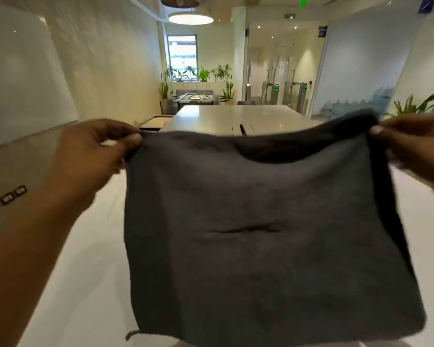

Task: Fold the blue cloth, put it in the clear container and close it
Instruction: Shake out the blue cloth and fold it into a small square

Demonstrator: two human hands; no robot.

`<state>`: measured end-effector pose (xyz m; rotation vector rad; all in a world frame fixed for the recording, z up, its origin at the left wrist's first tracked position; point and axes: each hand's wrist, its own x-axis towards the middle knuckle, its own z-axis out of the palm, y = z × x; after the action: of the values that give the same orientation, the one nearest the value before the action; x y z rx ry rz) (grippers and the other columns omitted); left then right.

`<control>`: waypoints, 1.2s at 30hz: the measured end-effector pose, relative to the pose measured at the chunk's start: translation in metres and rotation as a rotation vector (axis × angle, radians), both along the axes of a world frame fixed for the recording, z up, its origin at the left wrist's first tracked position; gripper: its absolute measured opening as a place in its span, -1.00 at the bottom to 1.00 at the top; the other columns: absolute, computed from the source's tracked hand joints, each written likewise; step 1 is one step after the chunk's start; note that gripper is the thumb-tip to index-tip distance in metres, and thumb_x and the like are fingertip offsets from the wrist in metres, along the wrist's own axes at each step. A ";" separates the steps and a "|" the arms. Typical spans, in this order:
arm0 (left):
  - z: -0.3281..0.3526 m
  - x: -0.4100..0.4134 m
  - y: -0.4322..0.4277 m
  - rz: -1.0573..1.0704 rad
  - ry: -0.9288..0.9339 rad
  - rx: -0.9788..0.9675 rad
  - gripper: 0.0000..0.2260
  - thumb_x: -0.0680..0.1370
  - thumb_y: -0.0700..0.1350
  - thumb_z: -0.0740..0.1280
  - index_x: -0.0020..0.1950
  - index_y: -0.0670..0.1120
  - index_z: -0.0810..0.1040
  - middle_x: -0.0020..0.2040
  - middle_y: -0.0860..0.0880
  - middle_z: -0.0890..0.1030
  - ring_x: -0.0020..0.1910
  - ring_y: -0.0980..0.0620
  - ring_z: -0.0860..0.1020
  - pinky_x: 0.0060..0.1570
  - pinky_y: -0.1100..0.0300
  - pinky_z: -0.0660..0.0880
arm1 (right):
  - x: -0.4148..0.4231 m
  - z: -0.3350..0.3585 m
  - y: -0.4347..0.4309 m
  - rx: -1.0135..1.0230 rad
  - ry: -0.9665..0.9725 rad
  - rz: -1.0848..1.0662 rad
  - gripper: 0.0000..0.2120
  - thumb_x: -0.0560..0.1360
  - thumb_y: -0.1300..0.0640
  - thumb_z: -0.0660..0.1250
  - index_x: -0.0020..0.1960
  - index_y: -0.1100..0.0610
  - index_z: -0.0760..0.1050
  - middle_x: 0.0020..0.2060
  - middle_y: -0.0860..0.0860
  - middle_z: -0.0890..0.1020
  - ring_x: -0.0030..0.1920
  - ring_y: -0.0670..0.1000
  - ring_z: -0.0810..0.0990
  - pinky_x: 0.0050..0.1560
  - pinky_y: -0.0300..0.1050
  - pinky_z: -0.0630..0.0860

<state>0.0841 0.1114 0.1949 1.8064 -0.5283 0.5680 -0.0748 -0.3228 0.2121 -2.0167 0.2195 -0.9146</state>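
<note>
The square, grey-blue terry cloth [261, 234] is held up, hanging flat, its top corners pinched by left hand [90, 156] and right hand [416, 149]; no writing is legible

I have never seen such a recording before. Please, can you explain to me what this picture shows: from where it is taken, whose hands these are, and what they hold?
There is no machine here. The single picture comes from a wide-angle camera worn on a person's head, looking forward and down, so the hands belong to the wearer. The left hand pinches one top corner of a dark grey-blue cloth, and the right hand pinches the other. The cloth hangs open and unfolded between them, in the air. Behind it is a long pale table in an office room with plants. The cloth hides what is behind it; I see no clear container.
</note>
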 end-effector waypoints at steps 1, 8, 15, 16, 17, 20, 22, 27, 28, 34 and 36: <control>-0.016 0.005 -0.010 0.009 0.051 0.043 -0.92 0.43 0.04 0.47 -0.10 0.14 0.68 -0.19 0.04 0.69 -0.34 0.13 0.62 -0.35 0.16 0.56 | 0.007 -0.010 0.001 -0.036 0.051 -0.011 -0.90 0.45 -0.06 0.44 -0.18 -0.07 0.68 -0.49 -0.21 0.65 -0.49 -0.15 0.54 -0.52 -0.31 0.44; -0.113 0.002 -0.033 0.014 0.253 0.249 -0.88 0.49 -0.19 0.45 -0.11 0.05 0.64 -0.21 0.00 0.68 -0.41 0.10 0.63 -0.40 0.25 0.55 | 0.020 -0.116 -0.006 0.021 0.304 0.027 -0.90 0.57 0.19 0.35 -0.06 0.16 0.63 -0.27 0.05 0.70 -0.43 -0.11 0.69 -0.54 -0.34 0.45; -0.132 -0.024 -0.026 0.001 0.269 0.230 -0.89 0.50 -0.13 0.42 -0.04 0.07 0.63 -0.18 0.07 0.68 -0.26 0.15 0.65 -0.36 0.43 0.53 | 0.001 -0.152 -0.018 0.251 0.287 0.093 -0.86 0.59 0.25 0.28 -0.05 0.18 0.62 -0.16 0.19 0.71 -0.15 0.08 0.75 -0.17 -0.13 0.69; -0.133 -0.031 -0.024 -0.002 0.260 0.237 -0.89 0.50 -0.12 0.41 -0.05 0.10 0.63 -0.18 0.09 0.67 -0.25 0.16 0.65 -0.34 0.44 0.52 | -0.003 -0.156 -0.019 0.261 0.273 0.107 -0.85 0.59 0.27 0.28 -0.06 0.19 0.62 -0.15 0.20 0.71 -0.14 0.09 0.74 -0.14 -0.13 0.69; -0.134 -0.038 -0.022 -0.001 0.248 0.251 -0.89 0.49 -0.10 0.41 -0.05 0.11 0.63 -0.17 0.11 0.67 -0.24 0.14 0.65 -0.32 0.44 0.53 | -0.007 -0.159 -0.020 0.257 0.266 0.115 -0.85 0.58 0.29 0.28 -0.07 0.20 0.62 -0.16 0.20 0.72 -0.13 0.09 0.74 -0.13 -0.15 0.68; -0.135 -0.061 -0.016 -0.012 0.221 0.270 -0.89 0.43 0.01 0.41 -0.06 0.12 0.65 -0.18 0.20 0.67 -0.18 0.18 0.64 -0.26 0.38 0.53 | -0.020 -0.171 -0.026 0.213 0.280 0.125 -0.83 0.55 0.38 0.30 -0.09 0.20 0.64 -0.18 0.11 0.75 -0.13 0.05 0.75 -0.11 -0.19 0.67; -0.135 -0.075 -0.013 -0.043 0.214 0.266 -0.88 0.39 0.04 0.41 -0.09 0.14 0.65 -0.22 0.21 0.68 -0.19 0.22 0.62 -0.29 0.45 0.51 | -0.028 -0.179 -0.032 0.137 0.311 0.103 -0.75 0.51 0.45 0.32 -0.10 0.16 0.66 -0.15 0.01 0.76 -0.11 0.02 0.75 -0.09 -0.23 0.65; -0.148 -0.106 -0.006 -0.132 0.174 0.327 -0.90 0.37 -0.02 0.43 -0.14 0.14 0.65 -0.14 0.22 0.67 -0.18 0.19 0.62 -0.21 0.49 0.46 | -0.044 -0.195 -0.043 -0.003 0.406 0.090 -0.62 0.43 0.44 0.42 -0.14 -0.07 0.69 -0.14 -0.18 0.75 -0.14 -0.15 0.73 -0.13 -0.38 0.60; -0.152 -0.112 -0.003 -0.140 0.177 0.326 -0.89 0.36 -0.03 0.44 -0.15 0.16 0.64 -0.13 0.21 0.67 -0.18 0.17 0.61 -0.20 0.48 0.45 | -0.047 -0.197 -0.043 -0.026 0.423 0.092 -0.60 0.42 0.43 0.42 -0.14 -0.10 0.68 -0.13 -0.20 0.75 -0.13 -0.16 0.72 -0.12 -0.37 0.60; -0.173 -0.140 0.002 -0.144 0.206 0.343 -0.85 0.33 -0.05 0.46 -0.13 0.15 0.64 -0.14 0.14 0.68 -0.24 0.10 0.62 -0.27 0.31 0.50 | -0.058 -0.207 -0.044 -0.105 0.465 0.067 -0.59 0.39 0.41 0.45 -0.14 -0.14 0.65 -0.12 -0.27 0.73 -0.14 -0.21 0.71 -0.12 -0.39 0.59; -0.176 -0.145 0.003 -0.158 0.209 0.383 -0.86 0.34 -0.04 0.46 -0.14 0.15 0.65 -0.15 0.14 0.68 -0.26 0.09 0.62 -0.32 0.21 0.50 | -0.061 -0.211 -0.043 -0.124 0.480 0.067 -0.60 0.39 0.40 0.45 -0.13 -0.14 0.64 -0.12 -0.27 0.72 -0.15 -0.20 0.71 -0.14 -0.40 0.59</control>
<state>-0.0611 0.1140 0.0185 2.1314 -0.6606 0.1714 -0.1360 -0.3662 0.0016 -2.3220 0.3621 -0.3978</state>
